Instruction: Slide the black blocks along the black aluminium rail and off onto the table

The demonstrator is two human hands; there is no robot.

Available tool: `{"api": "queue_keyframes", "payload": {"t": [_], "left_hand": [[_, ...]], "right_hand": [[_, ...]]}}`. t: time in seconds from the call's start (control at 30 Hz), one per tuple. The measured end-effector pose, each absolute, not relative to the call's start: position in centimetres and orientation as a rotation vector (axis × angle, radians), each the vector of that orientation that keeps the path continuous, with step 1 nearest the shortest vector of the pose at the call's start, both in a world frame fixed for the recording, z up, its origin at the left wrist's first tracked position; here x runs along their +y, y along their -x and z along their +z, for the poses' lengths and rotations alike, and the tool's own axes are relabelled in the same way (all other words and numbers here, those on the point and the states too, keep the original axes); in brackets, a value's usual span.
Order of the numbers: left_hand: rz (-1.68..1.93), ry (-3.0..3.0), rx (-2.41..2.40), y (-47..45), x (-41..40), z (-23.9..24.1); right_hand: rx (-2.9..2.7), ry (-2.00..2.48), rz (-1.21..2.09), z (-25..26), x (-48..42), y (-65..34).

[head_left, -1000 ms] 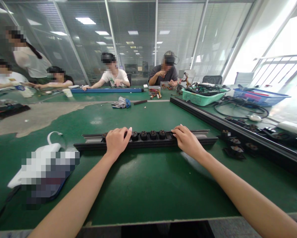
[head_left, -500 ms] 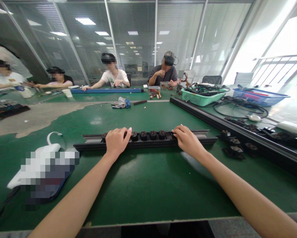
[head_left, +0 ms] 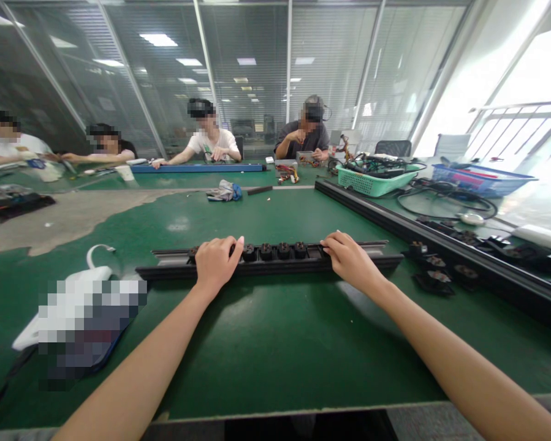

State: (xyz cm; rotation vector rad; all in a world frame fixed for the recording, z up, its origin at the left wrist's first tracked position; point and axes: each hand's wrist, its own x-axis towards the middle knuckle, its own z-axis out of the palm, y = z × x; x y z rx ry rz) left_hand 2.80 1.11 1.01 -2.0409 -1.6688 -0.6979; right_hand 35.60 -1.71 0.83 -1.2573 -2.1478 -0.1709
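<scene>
Though curled, left hand (head_left: 216,262) on rail (head_left: 279,267).

The scene is lit brightly from the right, where the window (head_left: 542,73) is blown out to near white and the blue basket (head_left: 500,184) nearby is washed pale. Lamps (head_left: 159,39) are seen as white patches in the glass partition (head_left: 247,30), which is otherwise left dim and grey. A glare spot is cast on the green tabletop (head_left: 275,355), and soft shadows are thrown beside the black rail (head_left: 279,267) and both forearms (head_left: 151,361). Fine detail is lost in the dark sockets (head_left: 266,250). Shapes are stretched toward the edges, the background is softened, and co-workers' heads (head_left: 201,109) are masked by coarse pixel blocks.
</scene>
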Motion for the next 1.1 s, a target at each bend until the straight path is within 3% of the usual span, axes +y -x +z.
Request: {"api": "queue_keyframes", "payload": {"t": [1.1], "left_hand": [[-0.683, 2.042, -1.656, -2.8, 1.0, 1.1]], "right_hand": [[-2.192, 1.332, -0.136, 1.1, -1.4, -36.8]]}}
